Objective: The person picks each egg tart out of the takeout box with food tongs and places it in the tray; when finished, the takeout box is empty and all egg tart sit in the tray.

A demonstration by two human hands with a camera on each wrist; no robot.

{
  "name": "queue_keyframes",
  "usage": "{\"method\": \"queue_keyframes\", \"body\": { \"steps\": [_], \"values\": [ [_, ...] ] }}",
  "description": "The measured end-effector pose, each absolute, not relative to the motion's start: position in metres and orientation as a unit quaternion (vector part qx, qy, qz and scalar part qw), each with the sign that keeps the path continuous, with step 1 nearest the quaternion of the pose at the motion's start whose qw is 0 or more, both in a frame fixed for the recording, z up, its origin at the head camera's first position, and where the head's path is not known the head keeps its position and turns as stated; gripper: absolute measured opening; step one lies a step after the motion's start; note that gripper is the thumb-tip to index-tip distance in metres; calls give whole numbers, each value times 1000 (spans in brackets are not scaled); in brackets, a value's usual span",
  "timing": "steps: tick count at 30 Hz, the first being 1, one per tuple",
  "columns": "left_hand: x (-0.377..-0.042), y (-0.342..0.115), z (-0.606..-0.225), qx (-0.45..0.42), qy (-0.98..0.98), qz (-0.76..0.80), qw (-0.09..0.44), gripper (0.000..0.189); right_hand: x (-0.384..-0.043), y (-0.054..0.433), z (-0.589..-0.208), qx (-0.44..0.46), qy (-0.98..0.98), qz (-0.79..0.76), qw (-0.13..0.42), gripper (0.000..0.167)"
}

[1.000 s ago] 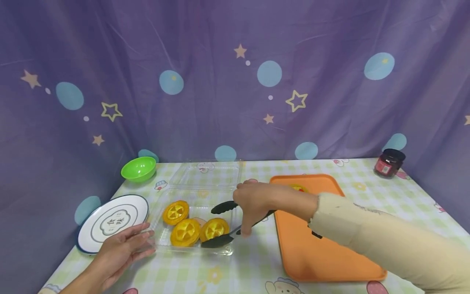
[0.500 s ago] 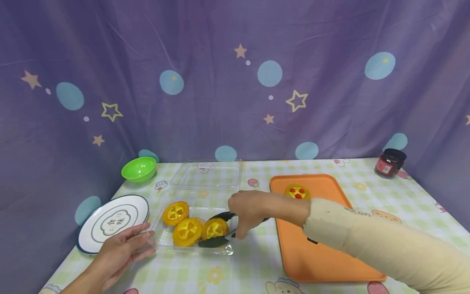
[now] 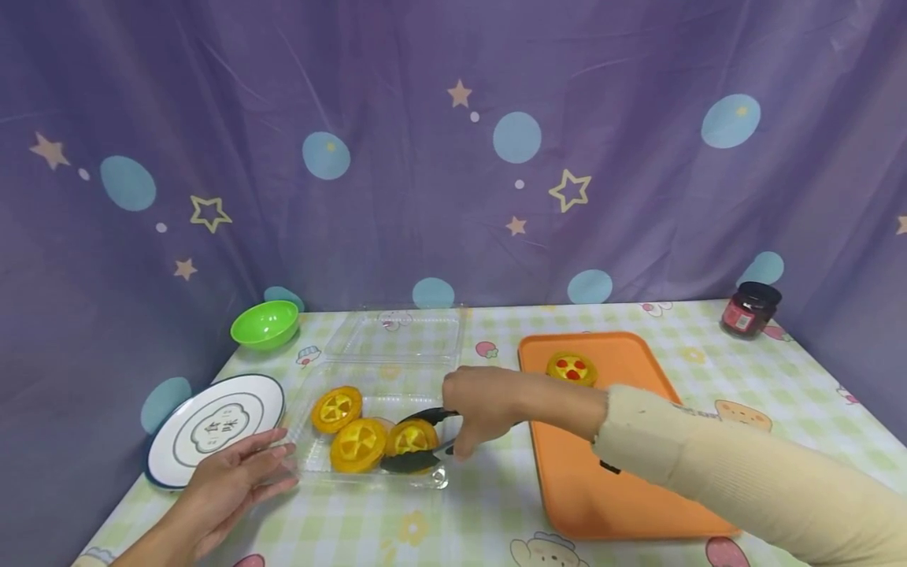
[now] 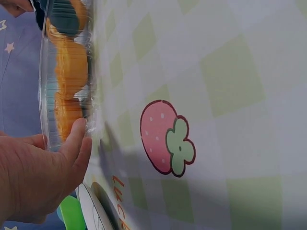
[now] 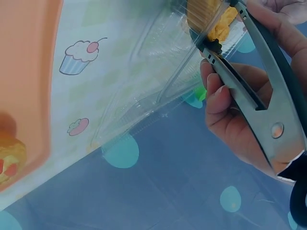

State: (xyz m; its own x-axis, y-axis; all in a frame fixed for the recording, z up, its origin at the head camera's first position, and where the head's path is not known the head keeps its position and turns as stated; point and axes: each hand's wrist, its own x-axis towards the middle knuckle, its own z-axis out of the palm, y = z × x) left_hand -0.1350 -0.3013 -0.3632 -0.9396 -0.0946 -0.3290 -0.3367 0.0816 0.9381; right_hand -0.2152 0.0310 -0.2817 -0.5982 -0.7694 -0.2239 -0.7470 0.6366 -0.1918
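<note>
My right hand (image 3: 482,402) grips black-tipped metal tongs (image 3: 418,461) (image 5: 249,81), whose tips close around a yellow tart (image 3: 411,437) (image 5: 211,17) in the clear plastic container (image 3: 375,472). Two more yellow tarts (image 3: 357,445) lie in the container to its left. My left hand (image 3: 237,476) (image 4: 43,172) lies flat with straight fingers against the container's left wall (image 4: 64,86). A tart with red spots (image 3: 571,367) sits at the far end of the orange tray (image 3: 602,488).
A white plate with a dark rim (image 3: 216,425) lies at the left edge, a green bowl (image 3: 265,323) behind it. The container's clear lid (image 3: 397,335) lies open at the back. A dark jar (image 3: 749,309) stands far right. A purple curtain backs the table.
The tongs moved left into the container and their tips closed around the right-hand yellow tart. The left hand stayed at the container's side.
</note>
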Motion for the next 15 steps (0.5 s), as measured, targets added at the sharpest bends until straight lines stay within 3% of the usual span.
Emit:
{"method": "queue_keyframes", "body": {
  "steps": [7,15],
  "values": [
    [-134,-302,-365,-147,730,661,92,62,-212,41,-281,-438,891,-34,118,41],
    [-135,-303,-365,-148,730,661,94,61,-212,56,-270,-448,886,-81,86,34]
  ]
}}
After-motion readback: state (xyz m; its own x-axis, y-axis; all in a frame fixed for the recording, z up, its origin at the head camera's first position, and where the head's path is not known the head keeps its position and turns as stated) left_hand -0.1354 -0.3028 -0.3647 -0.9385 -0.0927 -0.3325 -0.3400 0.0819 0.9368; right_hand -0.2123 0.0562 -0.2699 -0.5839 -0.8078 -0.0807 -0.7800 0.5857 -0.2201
